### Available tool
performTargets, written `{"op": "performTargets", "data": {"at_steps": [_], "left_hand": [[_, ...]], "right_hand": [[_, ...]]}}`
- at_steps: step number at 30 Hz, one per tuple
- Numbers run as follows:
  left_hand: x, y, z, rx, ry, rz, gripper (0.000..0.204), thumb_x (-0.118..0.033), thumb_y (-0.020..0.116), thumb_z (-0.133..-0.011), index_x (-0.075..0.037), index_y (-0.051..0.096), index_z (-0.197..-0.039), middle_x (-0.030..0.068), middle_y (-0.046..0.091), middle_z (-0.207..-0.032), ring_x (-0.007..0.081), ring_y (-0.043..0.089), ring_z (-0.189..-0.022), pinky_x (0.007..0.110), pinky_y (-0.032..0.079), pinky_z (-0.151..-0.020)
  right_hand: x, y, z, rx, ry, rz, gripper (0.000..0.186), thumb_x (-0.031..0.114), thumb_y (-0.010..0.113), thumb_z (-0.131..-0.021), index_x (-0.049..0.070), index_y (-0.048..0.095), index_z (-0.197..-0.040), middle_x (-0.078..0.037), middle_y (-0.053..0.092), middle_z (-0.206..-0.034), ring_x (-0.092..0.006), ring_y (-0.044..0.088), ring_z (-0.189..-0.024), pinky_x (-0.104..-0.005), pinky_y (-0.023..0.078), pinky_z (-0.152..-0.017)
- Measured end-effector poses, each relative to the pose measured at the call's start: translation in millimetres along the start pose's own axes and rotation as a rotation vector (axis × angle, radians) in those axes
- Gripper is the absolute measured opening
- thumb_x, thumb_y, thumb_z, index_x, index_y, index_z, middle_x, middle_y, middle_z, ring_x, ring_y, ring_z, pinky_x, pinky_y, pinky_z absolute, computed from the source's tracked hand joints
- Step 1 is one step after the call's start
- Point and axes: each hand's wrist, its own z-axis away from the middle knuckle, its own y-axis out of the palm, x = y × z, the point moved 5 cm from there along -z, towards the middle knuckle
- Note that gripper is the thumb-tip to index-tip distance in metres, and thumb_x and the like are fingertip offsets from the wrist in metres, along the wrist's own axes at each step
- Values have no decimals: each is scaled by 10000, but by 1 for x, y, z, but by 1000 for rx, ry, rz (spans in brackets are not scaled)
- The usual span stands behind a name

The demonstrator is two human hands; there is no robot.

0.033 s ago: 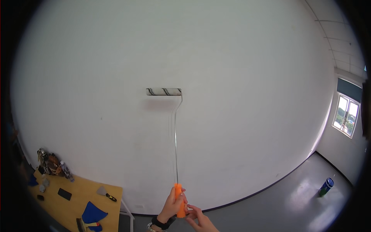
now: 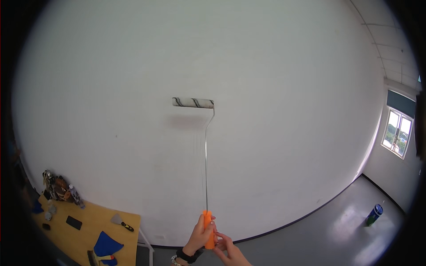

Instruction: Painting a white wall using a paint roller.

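My left hand (image 2: 199, 235) is wrapped round the orange handle (image 2: 208, 230) of a paint roller. A long thin metal rod (image 2: 206, 168) runs up from it to a white roller sleeve (image 2: 193, 103) with dark diagonal stripes. The sleeve lies nearly level in front of the white wall (image 2: 275, 111), and its shadow falls just below it. With bent fingers, my right hand (image 2: 230, 252) closes at the lower right side of the handle, its fingertips against it. A black band and a beaded bracelet circle my left wrist.
At lower left stands a wooden-topped table (image 2: 126, 244). On it are a putty knife (image 2: 122, 221), a blue triangular piece (image 2: 108, 244), a brush (image 2: 92, 258), a dark phone-like slab (image 2: 74, 222), a tool bag (image 2: 57, 186) and a bottle (image 2: 76, 196). A blue can (image 2: 375, 215) stands on the grey floor at right.
The roller sleeve has shifted slightly right and up, and its right end has tipped down a little. Both hands have moved slightly right with the handle.
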Motion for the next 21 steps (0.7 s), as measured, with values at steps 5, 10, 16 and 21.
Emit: {"op": "performTargets", "data": {"at_steps": [5,10,16,21], "left_hand": [[17,19,-29,50,98,-123,299,-189,456,-998,31,428,-1199,100,547,-1051,147,553,-972,296,468,-868],[36,14,-49,101,75,-369,315,-218,475,-991,16,473,-1203,103,531,-1101,186,556,-1006,316,461,-884],[44,-4,-38,111,138,-364,308,-163,493,-975,15,499,-1226,104,550,-1142,197,595,-1033,298,476,-862],[53,-51,-16,-140,93,-188,195,-111,491,-971,19,573,-1091,96,628,-1007,195,671,-903,291,515,-787]], "right_hand": [[-29,6,-20,-201,-113,152,619,86,538,-932,47,202,-1450,-229,545,-1235,-279,641,-921,-375,515,-739],[-57,0,-33,-288,39,36,514,95,540,-923,21,301,-1373,-196,595,-1047,-258,639,-839,-357,502,-720],[-90,-31,-39,-351,148,276,592,149,544,-931,-5,220,-1403,-169,639,-829,-247,647,-697,-321,491,-655],[-87,-87,-66,-488,177,349,416,184,551,-925,33,434,-1294,-179,641,-743,-342,647,-649,-397,488,-597]]}}
